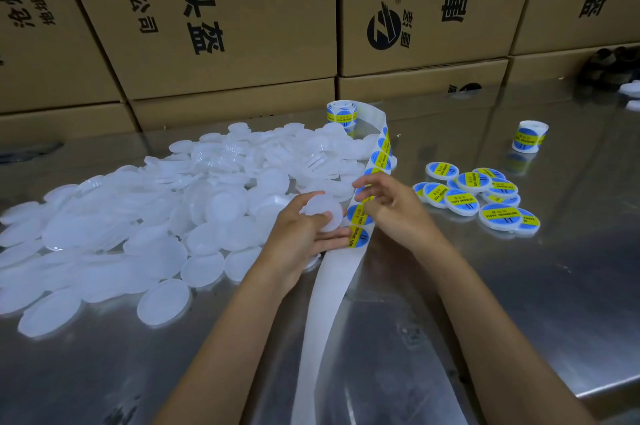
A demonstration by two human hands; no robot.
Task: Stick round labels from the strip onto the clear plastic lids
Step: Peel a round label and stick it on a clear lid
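Fingers (372, 198) of the right hand (391, 206) pinch a label on the strip (360, 213); contact partly hidden. Left hand (304, 234) grips one lid (323, 211). Two rolls (341, 115) stand behind; heaped lids (138, 217) uncountable.

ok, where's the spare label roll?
In the head view the spare label roll stands upright on the metal table, far right, beyond the cluster of labelled lids and apart from it.

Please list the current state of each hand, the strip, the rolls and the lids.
Left hand: holds one clear lid, unlabelled.
Right hand: fingers on the label strip, at a label.
Strip: partly unrolled; near end bare backing.
Second roll: upright, untouched.
Lid pile: unlabelled.
Labelled lids: clustered, right.
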